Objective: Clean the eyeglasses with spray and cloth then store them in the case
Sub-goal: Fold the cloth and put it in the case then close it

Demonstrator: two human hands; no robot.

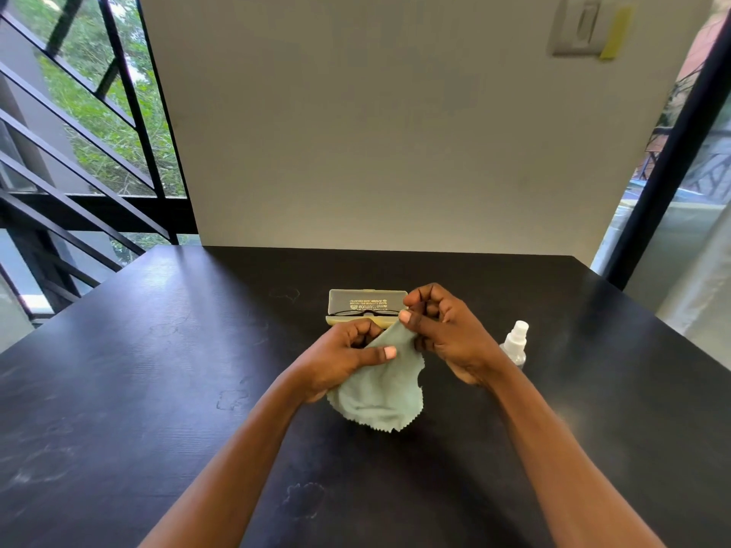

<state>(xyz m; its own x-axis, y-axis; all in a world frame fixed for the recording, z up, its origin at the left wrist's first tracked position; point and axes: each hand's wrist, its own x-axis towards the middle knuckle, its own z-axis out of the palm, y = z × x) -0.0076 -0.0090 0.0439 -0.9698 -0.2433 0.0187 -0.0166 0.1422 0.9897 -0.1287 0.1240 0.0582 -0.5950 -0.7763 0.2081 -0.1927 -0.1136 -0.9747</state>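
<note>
A pale green cleaning cloth (381, 393) with a zigzag edge hangs over the black table (158, 389), held by both hands. My left hand (340, 357) grips its left side with the thumb laid across it. My right hand (443, 330) pinches the cloth's upper corner between thumb and fingers. Just behind the hands lies an open yellowish glasses case (366, 304) with gold lettering inside the lid. Dark-framed eyeglasses (364, 312) lie in it, partly hidden by my hands. A small clear spray bottle (515, 344) with a white nozzle stands right of my right hand.
The table meets a grey wall (395, 152) at the back. A window with black railings (79, 152) is at the left, a glass door frame (672, 152) at the right. Faint smudges mark the tabletop.
</note>
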